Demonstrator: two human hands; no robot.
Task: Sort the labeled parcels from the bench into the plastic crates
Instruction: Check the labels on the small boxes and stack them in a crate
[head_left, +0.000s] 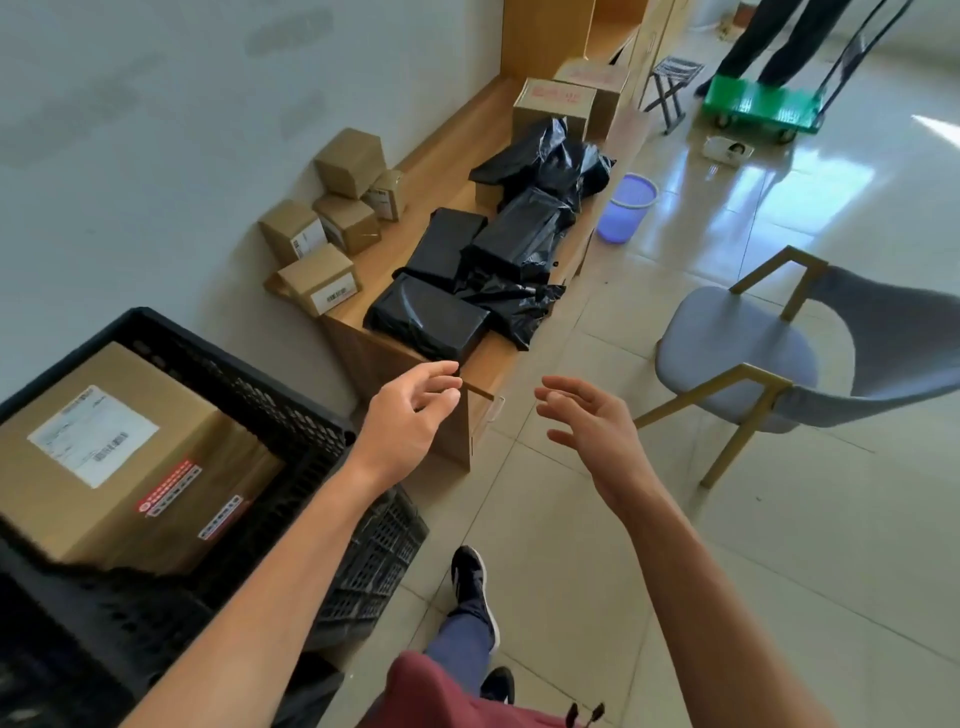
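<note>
Both hands empty, fingers loosely spread: left hand (410, 415), right hand (587, 426). Nearest black parcel (428, 317) on desk (447, 156) at 12 o'clock; crate (291, 415) at 9. Best gripped from both ends, label checked first.

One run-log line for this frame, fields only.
left hand: open, empty | right hand: open, empty | nearest black parcel: on bench, untouched | black crate: holds labeled carton

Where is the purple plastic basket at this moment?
In the head view, the purple basket stands on the tiled floor, upper right of centre, beside the wooden bench, near the black parcels.
</note>
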